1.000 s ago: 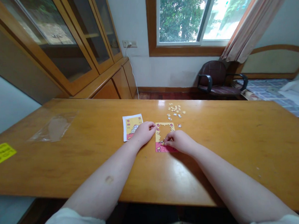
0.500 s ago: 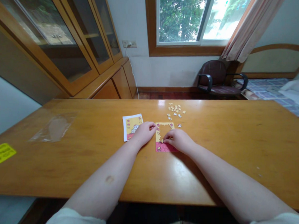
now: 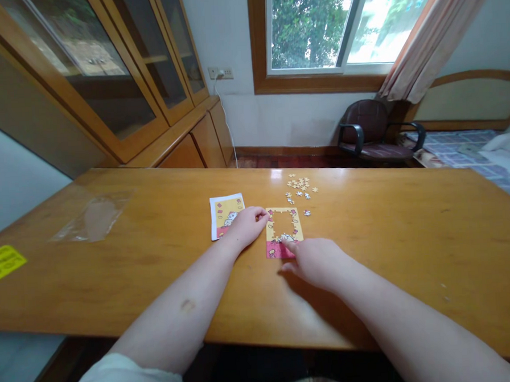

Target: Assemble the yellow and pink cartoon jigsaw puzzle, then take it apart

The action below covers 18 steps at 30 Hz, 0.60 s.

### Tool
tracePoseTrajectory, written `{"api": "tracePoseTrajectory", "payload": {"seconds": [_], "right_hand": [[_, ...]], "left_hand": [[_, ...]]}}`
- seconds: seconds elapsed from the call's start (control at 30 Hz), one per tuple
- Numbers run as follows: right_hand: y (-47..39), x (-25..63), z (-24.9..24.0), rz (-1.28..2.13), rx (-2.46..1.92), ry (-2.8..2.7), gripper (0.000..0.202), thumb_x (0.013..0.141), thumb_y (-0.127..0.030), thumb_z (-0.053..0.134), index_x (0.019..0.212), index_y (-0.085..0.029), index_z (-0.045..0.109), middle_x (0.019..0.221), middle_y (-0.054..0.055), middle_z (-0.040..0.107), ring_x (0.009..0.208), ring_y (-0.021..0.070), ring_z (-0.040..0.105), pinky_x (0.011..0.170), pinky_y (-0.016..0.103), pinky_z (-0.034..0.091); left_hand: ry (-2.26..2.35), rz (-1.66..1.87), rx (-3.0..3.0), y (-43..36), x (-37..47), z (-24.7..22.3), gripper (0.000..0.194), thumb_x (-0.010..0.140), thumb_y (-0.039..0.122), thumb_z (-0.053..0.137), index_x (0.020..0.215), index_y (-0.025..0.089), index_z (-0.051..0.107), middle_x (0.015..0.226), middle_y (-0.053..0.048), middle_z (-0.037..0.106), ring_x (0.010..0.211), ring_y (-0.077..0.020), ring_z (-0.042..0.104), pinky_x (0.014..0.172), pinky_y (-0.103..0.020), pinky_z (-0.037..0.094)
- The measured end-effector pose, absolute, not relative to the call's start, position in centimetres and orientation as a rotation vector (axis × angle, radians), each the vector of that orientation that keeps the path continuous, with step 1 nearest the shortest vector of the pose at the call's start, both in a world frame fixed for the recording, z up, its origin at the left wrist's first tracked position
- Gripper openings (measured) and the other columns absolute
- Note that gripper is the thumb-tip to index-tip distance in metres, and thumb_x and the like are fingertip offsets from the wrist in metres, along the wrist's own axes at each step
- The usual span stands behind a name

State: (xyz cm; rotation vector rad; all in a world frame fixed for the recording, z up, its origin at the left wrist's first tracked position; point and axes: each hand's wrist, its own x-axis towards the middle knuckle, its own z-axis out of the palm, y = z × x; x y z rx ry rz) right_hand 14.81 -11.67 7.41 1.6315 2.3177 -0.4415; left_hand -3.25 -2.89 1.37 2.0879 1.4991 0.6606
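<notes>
A small jigsaw puzzle (image 3: 270,249) lies on the table, its yellow and pink border joined around a gap with bare wood showing. White pieces with a cartoon picture line the gap's lower edge. My right hand (image 3: 321,260) holds nothing; its index fingertip presses the puzzle there, with the thumb spread apart below. At the puzzle's upper left edge, my left hand (image 3: 249,224) has its fingers curled together; whatever is between them is hidden. Beneath that hand lies the reference picture card (image 3: 220,210), partly covered. Loose puzzle pieces (image 3: 299,184) are heaped beyond the puzzle, and a single piece (image 3: 307,213) sits to its right.
A clear plastic bag (image 3: 98,216) and a yellow label (image 3: 3,264) lie on the left of the wooden table (image 3: 412,245). Behind the table stand a glass-fronted cabinet (image 3: 183,123), an office chair (image 3: 365,128) and a bed (image 3: 462,151).
My right hand has gone from a pinch over the gap's lower edge to an extended index finger, lower and nearer me. More white picture pieces now show there. My left hand has stayed put.
</notes>
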Motion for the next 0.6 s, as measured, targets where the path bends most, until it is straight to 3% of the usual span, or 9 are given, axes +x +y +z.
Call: {"api": "tracePoseTrajectory", "payload": {"seconds": [0.13,0.6], "right_hand": [[-11.5,14.6,6.5,-0.438,1.621,2.324,0.067,0.085,-0.057,0.047,0.141,-0.022,0.043,0.104,0.017,0.071,0.092,0.0333,0.067,0.071,0.039,0.05],[-10.9,14.8,5.7,-0.443,1.632,2.398,0.06,0.085,-0.061,0.045,0.134,-0.026,0.049,0.097,0.014,0.072,0.087,0.0304,0.068,0.069,0.036,0.049]], "left_hand": [[1.496,0.665,2.081,-2.8,-3.3,1.3,0.022,0.082,0.033,0.049,0.077,0.02,0.066,0.081,-0.003,0.069,0.076,-0.0196,0.06,0.068,-0.029,0.043],[1.5,0.619,2.081,-2.8,-3.2,1.2,0.023,0.082,0.036,0.05,0.075,0.02,0.066,0.076,-0.001,0.067,0.07,-0.018,0.058,0.063,-0.029,0.041]]}}
